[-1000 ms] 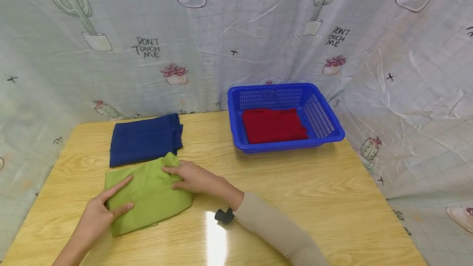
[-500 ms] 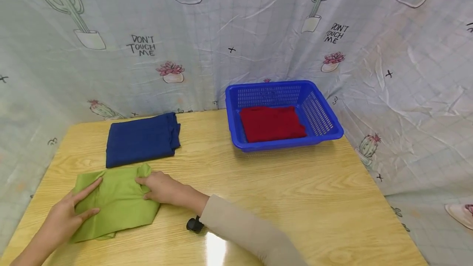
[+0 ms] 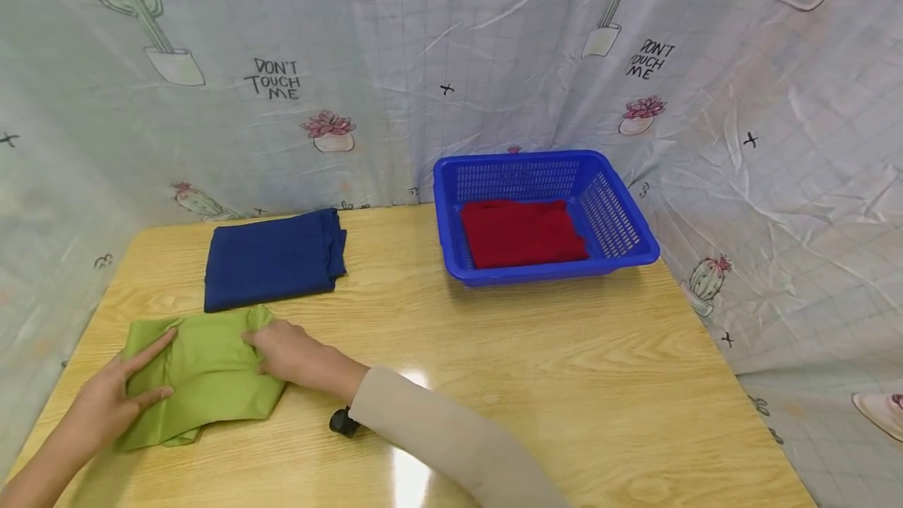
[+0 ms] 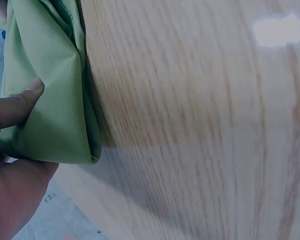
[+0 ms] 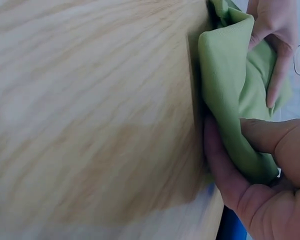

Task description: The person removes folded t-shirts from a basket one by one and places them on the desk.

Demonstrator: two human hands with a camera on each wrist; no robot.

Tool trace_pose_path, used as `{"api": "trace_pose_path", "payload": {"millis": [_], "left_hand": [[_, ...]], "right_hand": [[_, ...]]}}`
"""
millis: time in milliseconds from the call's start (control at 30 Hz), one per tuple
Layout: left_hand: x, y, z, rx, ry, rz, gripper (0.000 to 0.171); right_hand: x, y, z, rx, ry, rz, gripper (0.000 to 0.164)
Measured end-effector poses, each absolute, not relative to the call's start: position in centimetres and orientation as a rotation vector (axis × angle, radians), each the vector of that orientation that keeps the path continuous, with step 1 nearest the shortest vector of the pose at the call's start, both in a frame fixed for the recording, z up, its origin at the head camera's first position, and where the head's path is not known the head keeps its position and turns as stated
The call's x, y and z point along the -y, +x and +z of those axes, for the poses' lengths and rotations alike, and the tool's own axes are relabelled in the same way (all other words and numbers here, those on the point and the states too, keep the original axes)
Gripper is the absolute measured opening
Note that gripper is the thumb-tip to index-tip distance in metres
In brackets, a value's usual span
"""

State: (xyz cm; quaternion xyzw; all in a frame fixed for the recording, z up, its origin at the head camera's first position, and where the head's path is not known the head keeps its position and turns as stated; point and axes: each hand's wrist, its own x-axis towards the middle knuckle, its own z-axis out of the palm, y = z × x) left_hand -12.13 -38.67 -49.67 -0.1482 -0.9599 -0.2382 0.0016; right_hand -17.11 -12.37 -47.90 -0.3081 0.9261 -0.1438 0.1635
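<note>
A folded piece of lime-green cloth (image 3: 212, 367) lies at the left front of the table. At its left end, my left hand (image 3: 106, 402) spreads index finger and thumb over the top. In the left wrist view the cloth (image 4: 55, 110) sits between my thumb (image 4: 20, 105) and the rest of the hand, which passes beneath its edge. My right hand (image 3: 292, 355) grips the opposite end. The right wrist view shows its thumb (image 5: 265, 135) on top and a finger (image 5: 222, 165) underneath, with a raised fold between them.
A folded navy cloth (image 3: 275, 259) lies just behind the green one. At the back right stands a blue plastic basket (image 3: 458, 277) holding a folded red cloth (image 3: 522, 234). A small black object (image 3: 344, 420) shows beside my right wrist. Behind the table hangs a cactus-print curtain (image 3: 395, 85).
Both hands have moved left along the tabletop with the green cloth, drawing it away from its earlier spot. The navy cloth and the basket have stayed in place.
</note>
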Motion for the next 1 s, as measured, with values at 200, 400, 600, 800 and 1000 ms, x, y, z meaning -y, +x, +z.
{"api": "trace_pose_path", "payload": {"millis": [200,400,600,800,1000], "left_hand": [[39.3,-13.0,-49.3,3.065,-0.449,-0.725,0.103],[39.7,-13.5,-49.0,3.139,-0.417,-0.715,0.101],[39.9,-13.8,-49.0,3.176,-0.417,-0.763,0.099],[40.6,-14.3,-48.9,3.237,-0.424,-0.790,0.101],[41.0,-15.1,-48.4,3.262,-0.412,-0.863,0.100]], "right_hand": [[13.3,-17.5,-47.4,-2.682,-0.860,-0.371,0.052],[13.7,-17.8,-47.3,-2.673,-0.817,-0.369,0.053],[13.9,-17.9,-47.6,-2.643,-0.735,-0.432,0.062],[14.2,-18.1,-48.0,-2.648,-0.711,-0.467,0.062],[13.6,-18.8,-48.1,-2.623,-0.697,-0.545,0.064]]}}
